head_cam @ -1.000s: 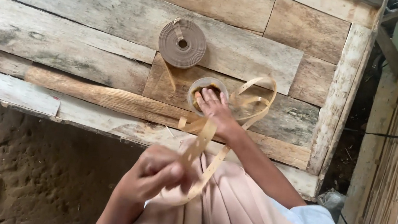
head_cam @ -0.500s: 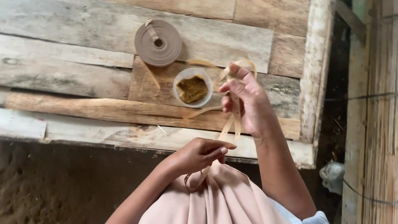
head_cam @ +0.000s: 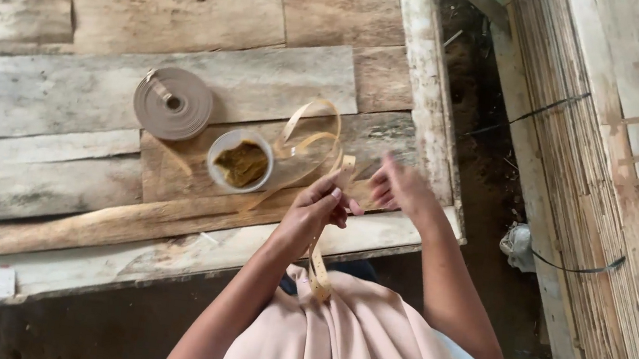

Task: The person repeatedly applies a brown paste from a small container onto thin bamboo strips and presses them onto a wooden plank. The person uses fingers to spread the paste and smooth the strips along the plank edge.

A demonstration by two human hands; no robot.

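My left hand (head_cam: 316, 207) pinches a thin tan strip (head_cam: 318, 273) that hangs down onto my pink skirt and loops up over the planks (head_cam: 310, 125). My right hand (head_cam: 400, 188) is blurred, fingers spread, just right of the strip's upper end; whether it grips the strip cannot be told. A small round cup with brown paste (head_cam: 240, 162) sits on the planks just left of my hands. A coiled roll of tan strip (head_cam: 174, 103) lies further left.
A weathered plank platform (head_cam: 58, 123) with a long wooden stick (head_cam: 86, 224) along its front edge. Dirt floor below. A bamboo-slat wall (head_cam: 606, 158) with black wires stands to the right.
The camera view shifted left and down. My left hand rose from my lap up to the strip. My right hand dropped from above the cup to the platform's right front edge.
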